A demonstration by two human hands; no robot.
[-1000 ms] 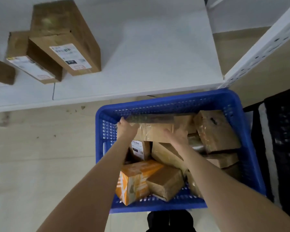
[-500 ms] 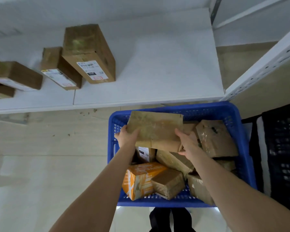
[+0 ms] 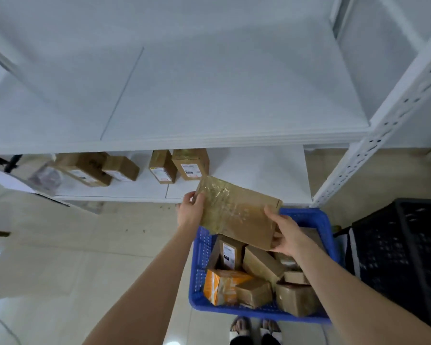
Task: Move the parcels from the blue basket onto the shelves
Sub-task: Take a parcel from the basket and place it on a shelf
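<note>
A flat brown taped parcel point(image 3: 237, 212) hangs above the blue basket point(image 3: 199, 255), tilted. My left hand point(image 3: 190, 211) grips its left end and my right hand point(image 3: 288, 236) grips its lower right corner. In the basket lie several brown parcels point(image 3: 261, 263) and an orange box point(image 3: 222, 285). On the lower shelf point(image 3: 256, 170) stand several brown labelled parcels point(image 3: 189, 164). The upper shelf point(image 3: 209, 95) is a bare white board just above.
A white perforated shelf upright point(image 3: 383, 135) rises at the right. A black crate point(image 3: 403, 250) stands right of the basket. My sandalled feet point(image 3: 255, 329) are below the basket on the pale tiled floor point(image 3: 60, 257).
Both hands have lifted the flat parcel out of the basket and up toward the shelves. My view has tilted up, so the upper shelf now fills the top.
</note>
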